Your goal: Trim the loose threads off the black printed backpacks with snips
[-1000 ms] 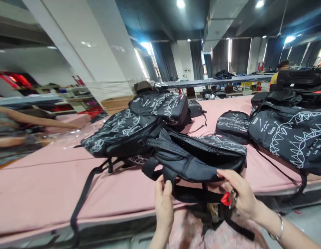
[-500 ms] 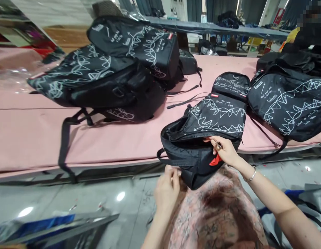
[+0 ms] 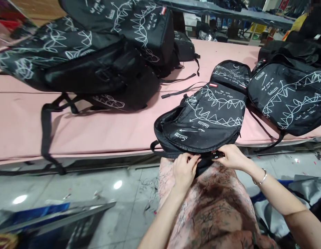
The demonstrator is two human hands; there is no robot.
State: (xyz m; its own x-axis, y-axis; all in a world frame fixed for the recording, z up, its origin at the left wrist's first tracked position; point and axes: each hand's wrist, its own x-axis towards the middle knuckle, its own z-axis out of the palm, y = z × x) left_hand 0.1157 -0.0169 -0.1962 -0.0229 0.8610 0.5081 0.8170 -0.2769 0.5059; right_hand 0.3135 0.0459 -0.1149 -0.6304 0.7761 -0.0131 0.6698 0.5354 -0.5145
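A black backpack [image 3: 217,107] with white scribble print and "Success" lettering lies on the pink table, its top toward me and overhanging the edge. Its printed front panel now lies over the opening, and the zip edge runs along the near side. My left hand [image 3: 185,168] pinches the backpack's near edge, thumb and fingers together. Just to its right, my right hand [image 3: 231,157] is closed at the same edge around a small black tool [image 3: 217,155] with shiny spots. The tool's exact kind is hard to make out.
Two larger printed backpacks [image 3: 98,69] are piled at the left, straps hanging over the pink table [image 3: 79,138]. A small printed bag [image 3: 231,74] and another backpack [image 3: 290,97] lie beyond and right. A metal frame [image 3: 79,211] stands on the tiled floor. Someone in dark clothing [image 3: 315,26] is at far right.
The front panel has come down over the backpack's opening. My left hand has moved up and right onto the edge; my right hand moved slightly down. The red piece beneath it no longer shows.
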